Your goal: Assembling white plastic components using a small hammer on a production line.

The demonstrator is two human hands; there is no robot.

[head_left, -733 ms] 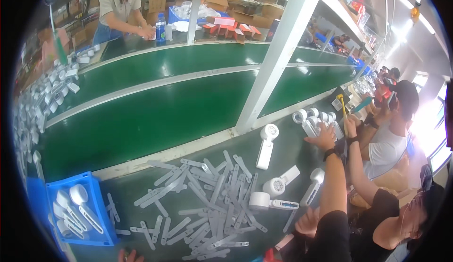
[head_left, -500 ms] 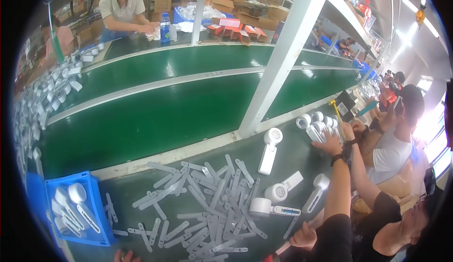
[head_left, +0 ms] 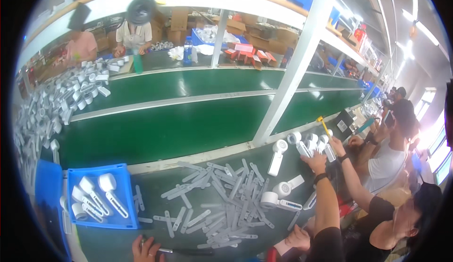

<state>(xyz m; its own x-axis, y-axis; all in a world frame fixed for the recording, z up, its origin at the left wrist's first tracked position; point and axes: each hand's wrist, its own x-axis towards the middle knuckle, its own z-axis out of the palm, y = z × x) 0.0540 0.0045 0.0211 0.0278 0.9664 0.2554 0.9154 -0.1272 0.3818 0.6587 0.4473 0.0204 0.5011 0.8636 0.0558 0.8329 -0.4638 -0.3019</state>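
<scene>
Head view, clock directions taken from its centre: a heap of white rounded parts (head_left: 85,85) spreads at nine o'clock. At eight, a blue tray (head_left: 132,197) bears several white handheld fans, handles pointing to about four. At seven, by the lower edge, is the left hand (head_left: 145,250), fingers bent and partly closed, a ring on one finger. Touching or just beside it, between seven and six, is a slim dark tool (head_left: 191,252) with a bright end toward the fingers; I cannot tell whether it is gripped. Pale grey strips (head_left: 243,209) lie crisscrossed at six. A white fan (head_left: 276,160) lies at four. At five, a loosely curled hand (head_left: 296,238) sits near the lower edge; its arm is partly hidden, so I cannot tell whose it is or whether it holds anything. Near four, another hand (head_left: 315,161), beyond a black sleeve (head_left: 330,243), touches clustered fans (head_left: 310,141); its owner is unclear too. Toward three, a co-worker's hand (head_left: 337,145) grips a yellow tool (head_left: 324,126).
</scene>
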